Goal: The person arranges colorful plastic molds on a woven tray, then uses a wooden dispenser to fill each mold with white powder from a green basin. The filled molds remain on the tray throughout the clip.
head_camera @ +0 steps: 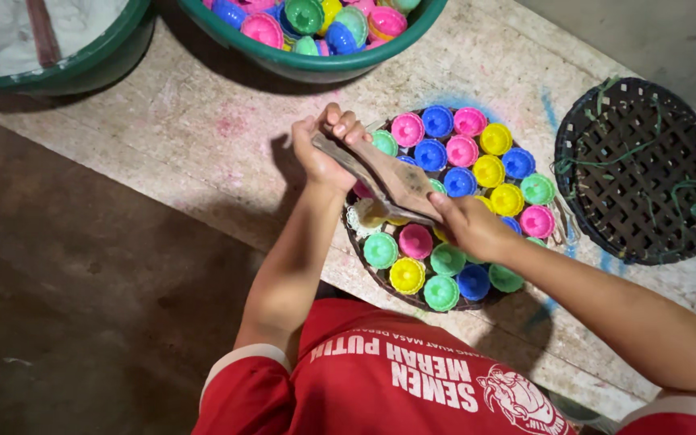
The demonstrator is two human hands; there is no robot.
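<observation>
On a worn, pale board dusted with pink and blue powder, a round woven tray (380,276) sits at the middle, packed with small fluted plastic moulds (489,171) in pink, blue, yellow and green. Above the tray's left side, both bare hands hold a wooden paddle (396,181), which slants from far left to near right. The left hand (324,153) is curled into a tight fist around the paddle's narrow handle at its far end. The right hand (470,225) grasps the wider near end, fingers bent over it and thumb pressed on top; how they close underneath is hidden. Just below the paddle, at the tray's left edge, lies a pale whitish piece (364,217), too blurred to identify. To the right, close beside the full tray, lies an empty dark woven tray (642,169) with green strands caught in its lattice. At the far edge stands a green basin (316,63) heaped with more coloured moulds. A second green basin (94,60) at the far left holds white powder and a reddish stick (42,32). A red shirt (388,387) with white-trimmed sleeves fills the near edge.
</observation>
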